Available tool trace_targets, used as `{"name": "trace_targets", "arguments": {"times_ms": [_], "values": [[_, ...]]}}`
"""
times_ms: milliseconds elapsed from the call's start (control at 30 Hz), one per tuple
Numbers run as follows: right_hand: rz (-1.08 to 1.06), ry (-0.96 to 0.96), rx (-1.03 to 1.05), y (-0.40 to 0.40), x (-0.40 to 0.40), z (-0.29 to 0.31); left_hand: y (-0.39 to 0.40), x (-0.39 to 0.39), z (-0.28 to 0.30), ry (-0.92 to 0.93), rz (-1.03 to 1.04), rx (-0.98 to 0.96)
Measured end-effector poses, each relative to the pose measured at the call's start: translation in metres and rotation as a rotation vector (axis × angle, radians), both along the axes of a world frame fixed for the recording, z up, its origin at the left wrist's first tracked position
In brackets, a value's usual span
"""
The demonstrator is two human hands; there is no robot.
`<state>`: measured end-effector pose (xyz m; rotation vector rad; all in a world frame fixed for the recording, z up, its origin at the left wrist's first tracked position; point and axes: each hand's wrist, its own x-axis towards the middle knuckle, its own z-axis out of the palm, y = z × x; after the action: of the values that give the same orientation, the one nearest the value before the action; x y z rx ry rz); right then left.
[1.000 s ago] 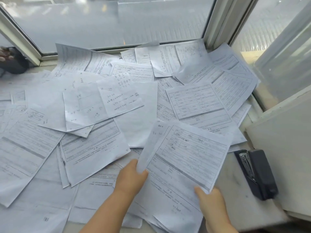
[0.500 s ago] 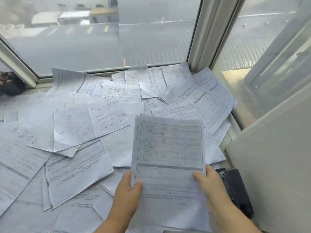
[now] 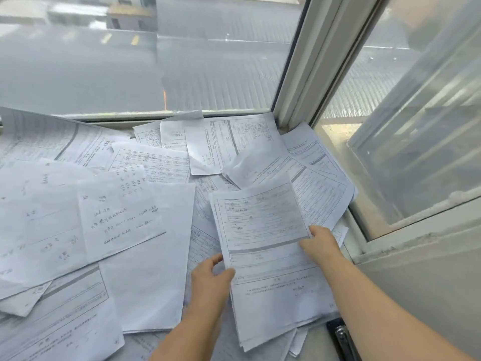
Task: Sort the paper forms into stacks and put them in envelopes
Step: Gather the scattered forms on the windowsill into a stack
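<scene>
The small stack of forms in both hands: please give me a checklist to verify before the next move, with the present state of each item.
1. Left hand holds the stack of forms at its left edge: ok.
2. Right hand grips its right edge: ok.
3. Stack edges aligned: not ok, lower sheets fan out.
4. Envelope within reach: cannot tell, none visible.
5. Stapler free: cannot tell, mostly hidden.

Daylit corner windows (image 3: pixel 156 61), white frames (image 3: pixel 307 74)
</scene>
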<state>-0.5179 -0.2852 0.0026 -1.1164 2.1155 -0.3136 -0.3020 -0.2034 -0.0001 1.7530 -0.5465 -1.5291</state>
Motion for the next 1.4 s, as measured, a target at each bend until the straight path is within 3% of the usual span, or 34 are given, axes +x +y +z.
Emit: {"name": "trace_targets", "arguments": {"times_ms": [167,267,333,433,567,733,833,900,1033,1100,1233,1400], "values": [[-0.069,0.026,0.004,0.001,-0.007,-0.003,-0.005,-0.019,-0.006,0.005,0.04,0.019],[0.038,0.032,0.014,0.004,-0.012,0.0,-0.006,-0.026,-0.008,-0.084,-0.048,0.047],[0.085,-0.05,-0.049,0.004,-0.01,0.008,-0.011,-0.03,-0.003,-0.175,-0.116,0.016],[0.106,-0.095,-0.154,-0.013,-0.001,0.026,-0.023,-0.035,0.002,-0.205,-0.026,-0.046],[0.166,0.026,-0.198,-0.088,0.005,0.046,-0.073,-0.036,0.01,0.077,0.156,-0.037],[0.262,0.244,-0.068,-0.193,-0.01,0.036,-0.119,-0.063,0.0,0.352,0.041,0.08],[0.356,0.429,0.082,-0.215,-0.03,0.018,-0.118,-0.074,-0.004,0.352,0.113,0.085],[0.377,0.449,0.147,-0.216,-0.037,0.009,-0.115,-0.079,-0.005,0.331,0.17,0.069],[0.244,0.39,0.168,-0.214,-0.039,0.002,-0.114,-0.082,-0.002,0.401,0.164,0.053],[0.204,0.366,0.274,-0.212,-0.035,0.006,-0.115,-0.08,-0.001,0.346,0.082,0.059],[0.331,0.373,0.27,-0.209,-0.04,0.015,-0.114,-0.077,-0.003,0.258,-0.061,0.023],[0.168,-0.056,-0.029,-0.195,-0.042,0.051,-0.102,-0.068,0.015,0.327,-0.046,-0.033]]}}
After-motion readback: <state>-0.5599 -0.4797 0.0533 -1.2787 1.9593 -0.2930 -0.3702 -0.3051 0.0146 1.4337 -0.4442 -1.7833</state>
